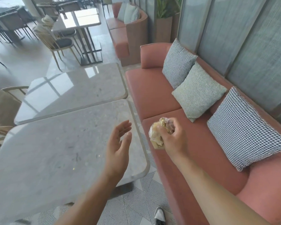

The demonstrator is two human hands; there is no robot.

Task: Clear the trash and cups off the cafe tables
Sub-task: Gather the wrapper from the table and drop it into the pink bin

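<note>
L→R: near table (pixel 47 151) + far table (pixel 75 88), polished grey stone-look tops w/ rounded corners, only glare + faint specks showing → this pair looks done. Rear tables too blurry to judge. Left hand (pixel 118 146) over near table's edge, fingers straight, relaxed, holding nothing. Crumpled plastic wrapper (pixel 155 135), crinkly, translucent, clenched in right hand (pixel 173 138) above smooth pink bench seat (pixel 152 95). Binning still left, imo.

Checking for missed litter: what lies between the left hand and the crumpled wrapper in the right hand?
In the head view, only the table edge and a strip of patterned floor separate the left hand from the wrapper.
</note>
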